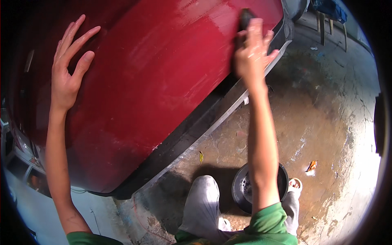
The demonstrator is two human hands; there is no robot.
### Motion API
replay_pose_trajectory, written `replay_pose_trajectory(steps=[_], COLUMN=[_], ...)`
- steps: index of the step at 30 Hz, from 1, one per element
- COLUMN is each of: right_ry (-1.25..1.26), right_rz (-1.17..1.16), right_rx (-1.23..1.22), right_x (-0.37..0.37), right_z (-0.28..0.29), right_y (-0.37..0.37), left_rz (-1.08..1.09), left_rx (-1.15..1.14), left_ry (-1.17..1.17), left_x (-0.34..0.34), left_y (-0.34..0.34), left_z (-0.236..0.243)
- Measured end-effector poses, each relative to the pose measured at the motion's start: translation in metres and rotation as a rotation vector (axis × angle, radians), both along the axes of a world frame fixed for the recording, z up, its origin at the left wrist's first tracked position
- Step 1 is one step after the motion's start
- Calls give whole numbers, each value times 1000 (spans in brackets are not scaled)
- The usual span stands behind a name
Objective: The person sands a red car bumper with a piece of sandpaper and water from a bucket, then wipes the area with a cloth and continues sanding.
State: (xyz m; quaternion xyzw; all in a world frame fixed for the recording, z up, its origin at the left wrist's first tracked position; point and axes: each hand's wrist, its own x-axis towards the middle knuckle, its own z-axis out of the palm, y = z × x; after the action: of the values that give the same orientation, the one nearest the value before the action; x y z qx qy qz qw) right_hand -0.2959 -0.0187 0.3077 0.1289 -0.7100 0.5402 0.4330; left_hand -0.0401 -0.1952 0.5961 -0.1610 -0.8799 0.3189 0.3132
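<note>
A large red car body panel (134, 94) fills the upper left, with wet, paler streaks toward its top. Against its upper right part, my right hand (253, 53) is closed over a dark block-like pad (246, 17). Only the far end of the pad shows clearly, and motion blurs the hand's edge. My left hand (70, 67) is at the panel's left side, its fingers spread and holding nothing. Whether its palm touches the paint, I cannot tell. Black trim (171, 143) runs along the panel's lower edge.
A black basin (237, 192) with dark liquid stands by my feet, partly behind my right forearm. The wet concrete floor (310, 122) has a brown leaf (312, 165) and a yellow-green leaf (201, 157) on it. Something blue (331, 10) covers a pale-legged stand at the upper right.
</note>
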Motion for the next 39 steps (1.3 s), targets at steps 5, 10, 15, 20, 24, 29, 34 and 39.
replay_pose_trajectory(steps=[5, 10, 15, 20, 24, 29, 34, 39], right_ry=[-143, -95, -103, -177, -202, -190, -116, -16], right_rz=[19, 425, -67, 131, 384, -16, 124, 297], right_rx=[75, 204, -92, -17, 128, -47, -14, 36], right_x=[89, 222, -8, 98, 189, -27, 58, 108], right_z=[-4, -20, -22, -13, -14, -8, 10, 3], right_y=[-45, -76, 9, -43, -48, 17, -34, -34], left_rz=[50, 79, 45, 142, 130, 102, 160, 111], left_rx=[13, 13, 25, -41, -8, 13, -18, 42], left_ry=[-6, 12, -6, 4, -21, -31, -49, -39], left_x=[5, 8, -8, 8, 8, -6, 13, 8], left_y=[-12, -13, 5, -11, -5, 0, -4, -3], left_z=[-1, -3, -6, 0, 3, -4, 6, -2])
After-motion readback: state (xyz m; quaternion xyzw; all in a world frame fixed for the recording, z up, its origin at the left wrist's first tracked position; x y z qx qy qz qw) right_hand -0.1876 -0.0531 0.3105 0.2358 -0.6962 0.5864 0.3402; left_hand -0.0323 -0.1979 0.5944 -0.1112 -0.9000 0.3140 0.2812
